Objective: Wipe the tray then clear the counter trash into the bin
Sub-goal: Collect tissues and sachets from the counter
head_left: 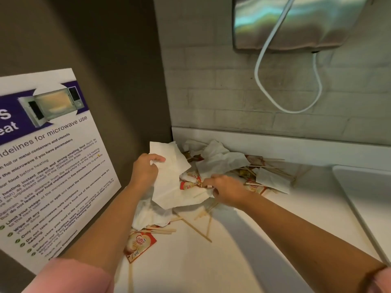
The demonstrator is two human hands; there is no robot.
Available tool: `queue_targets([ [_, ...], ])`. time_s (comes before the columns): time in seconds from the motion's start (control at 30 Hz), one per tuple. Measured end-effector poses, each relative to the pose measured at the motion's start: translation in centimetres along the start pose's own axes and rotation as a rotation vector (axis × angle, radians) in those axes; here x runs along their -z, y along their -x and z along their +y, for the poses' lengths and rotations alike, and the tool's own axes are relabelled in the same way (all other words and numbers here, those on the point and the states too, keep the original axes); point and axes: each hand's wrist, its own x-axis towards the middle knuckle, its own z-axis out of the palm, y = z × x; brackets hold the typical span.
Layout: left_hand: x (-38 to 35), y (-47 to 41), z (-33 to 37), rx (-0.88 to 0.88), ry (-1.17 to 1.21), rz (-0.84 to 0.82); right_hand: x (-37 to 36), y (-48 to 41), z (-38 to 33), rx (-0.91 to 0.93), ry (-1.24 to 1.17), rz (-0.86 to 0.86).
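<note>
Gripping a crumpled white paper napkin (169, 176) in curled fingers, the left hand (145, 172) lifts it just above the trash heaped in the counter's back corner. The right hand (227, 190) reaches into the same heap with its fingers bent down among napkin edges and a creamer sachet (187, 185); whether it holds anything cannot be told. The heap on the white counter (222, 269) is made of more loose napkins (220, 160), red-and-white sachets and thin wooden stirrers (197, 229) scattered across one another. The white tray (370, 195) sits at the right edge, well apart from both hands, and only its corner shows. One sachet (138, 245) lying nearest reads "Coffee mate". A poster (53, 166) on the left panel reads "guidelines for microwave use" beside a microwave picture. Above, a white cable (262, 60) loops down in front of a steel wall unit (296, 24).
</note>
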Motion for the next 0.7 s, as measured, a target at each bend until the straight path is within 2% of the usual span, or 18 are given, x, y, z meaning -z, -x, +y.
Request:
queue_targets([
  [0.13, 0.0, -0.6, 0.6, -0.085, -0.104, -0.015, 2.4, -0.6, 0.2, 0.032, -0.011, 0.208],
  [0.23, -0.7, -1.0, 1.4, -0.140, -0.161, -0.065, 3.6, -1.4, 0.0, 0.047, -0.176, 0.355],
  [0.33, -2.2, -0.8, 2.2, -0.233, -0.161, -0.127, 3.9, -2.1, -0.8, -0.032, -0.307, 0.473],
  [0.43, -3.8, -0.3, 2.7, -0.232, -0.172, -0.120, 3.7, -2.8, -1.9, -0.116, -0.417, 0.509],
  [0.57, -5.0, 0.3, 2.9, -0.287, -0.239, -0.020, 3.5, -3.4, -3.4, -0.113, -0.625, 0.522],
  [0.63, -5.1, 0.3, 3.0, -0.277, -0.240, 0.009, 3.6, -3.6, -4.2, -0.093, -0.797, 0.477],
  [0.7, -5.0, 0.5, 3.5, -0.260, -0.214, 0.019, 3.3, -3.8, -4.9, -0.069, -0.868, 0.396],
])
